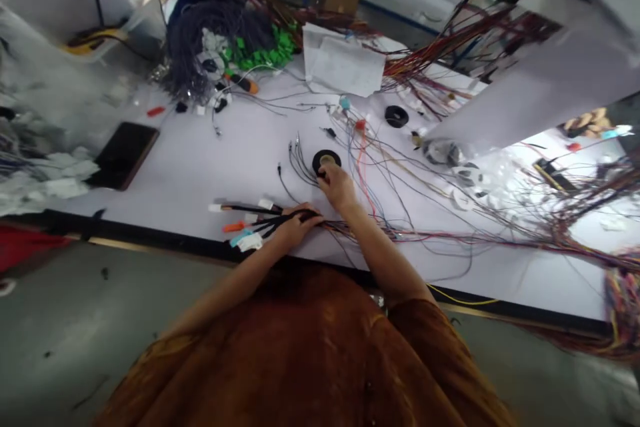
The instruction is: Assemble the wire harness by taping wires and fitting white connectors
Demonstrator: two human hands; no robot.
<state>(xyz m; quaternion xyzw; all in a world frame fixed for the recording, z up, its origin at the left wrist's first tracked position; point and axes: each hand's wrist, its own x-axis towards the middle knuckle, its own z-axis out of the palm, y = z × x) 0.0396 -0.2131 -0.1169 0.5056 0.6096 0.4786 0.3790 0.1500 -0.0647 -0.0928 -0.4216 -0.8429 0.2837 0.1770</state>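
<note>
My left hand (296,228) is closed around a bundle of wires (273,219) close to the table's front edge. White, orange and blue connectors (245,239) stick out to the left of that hand. My right hand (339,188) is closed on a roll of black tape (318,159), just above and right of the left hand. Loose grey wires (296,163) with small metal ends lie beside the roll. From the left hand, the wire harness (450,236) runs along the table to the right.
A dark phone (125,155) lies at the left near white connectors (60,177). Grey wires with green connectors (270,47) are heaped at the back. Paper sheets (345,67), another black tape roll (397,116) and a slanted white post (530,93) stand or lie farther right.
</note>
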